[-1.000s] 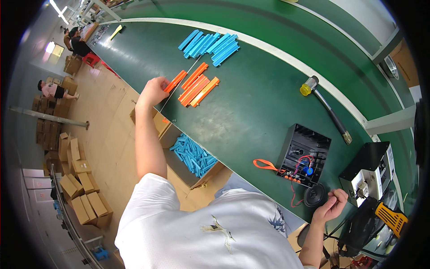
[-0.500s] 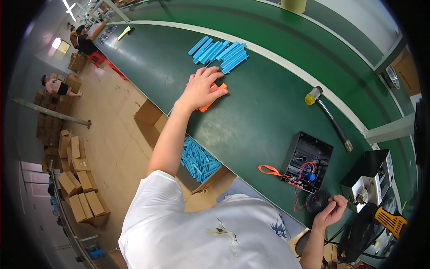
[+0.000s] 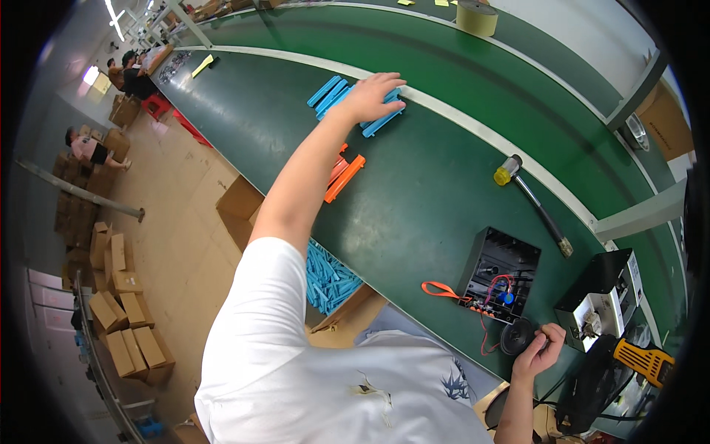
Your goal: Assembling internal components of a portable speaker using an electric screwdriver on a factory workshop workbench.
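My left hand point(image 3: 373, 96), fingers stretched out, reaches over a group of blue plastic strips point(image 3: 332, 95) at the table's far side and hides part of them. Whether it touches them I cannot tell. Orange plastic strips point(image 3: 345, 178) lie nearer, beside my left forearm. At the right, my right hand point(image 3: 540, 350) is curled closed next to a round black speaker point(image 3: 518, 337); what its fingers hold, if anything, is hidden. Wires run from near the speaker to an open black box point(image 3: 504, 268) with red wires and a blue part inside. An orange strap loop point(image 3: 441, 289) extends from the box.
A mallet with a yellow head point(image 3: 507, 169) lies near the back ledge. Right of my right hand stand a black-and-silver device point(image 3: 600, 300) and a yellow-and-black tool point(image 3: 643, 362). Below the table edge, a carton holds many blue strips point(image 3: 329, 280). Several cartons stand on the floor leftward.
My left hand has moved from the orange strips, farther away and to the right, over the blue strips. The orange strips now lie uncovered by it. My right hand stays by the speaker.
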A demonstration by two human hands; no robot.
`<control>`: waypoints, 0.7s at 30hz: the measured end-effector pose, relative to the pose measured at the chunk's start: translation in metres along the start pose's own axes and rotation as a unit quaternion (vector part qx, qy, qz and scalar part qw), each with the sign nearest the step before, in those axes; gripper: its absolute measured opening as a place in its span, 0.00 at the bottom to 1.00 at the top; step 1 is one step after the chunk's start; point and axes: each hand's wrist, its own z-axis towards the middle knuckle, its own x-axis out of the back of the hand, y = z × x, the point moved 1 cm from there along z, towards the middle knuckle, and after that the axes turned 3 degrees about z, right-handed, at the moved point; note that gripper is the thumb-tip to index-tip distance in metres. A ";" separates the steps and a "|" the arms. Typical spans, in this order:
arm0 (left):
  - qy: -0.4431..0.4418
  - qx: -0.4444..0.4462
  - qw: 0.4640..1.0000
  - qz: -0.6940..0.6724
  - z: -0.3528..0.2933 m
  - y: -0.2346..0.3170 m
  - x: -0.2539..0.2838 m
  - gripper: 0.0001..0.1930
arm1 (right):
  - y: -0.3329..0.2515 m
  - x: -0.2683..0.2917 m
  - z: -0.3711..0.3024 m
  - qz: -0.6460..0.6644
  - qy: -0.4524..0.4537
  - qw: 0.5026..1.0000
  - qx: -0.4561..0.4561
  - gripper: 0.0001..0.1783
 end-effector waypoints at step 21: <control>-0.149 -0.037 0.851 -0.503 -0.122 0.281 0.066 0.60 | 0.014 0.008 -0.004 0.096 0.060 0.992 -0.050 0.08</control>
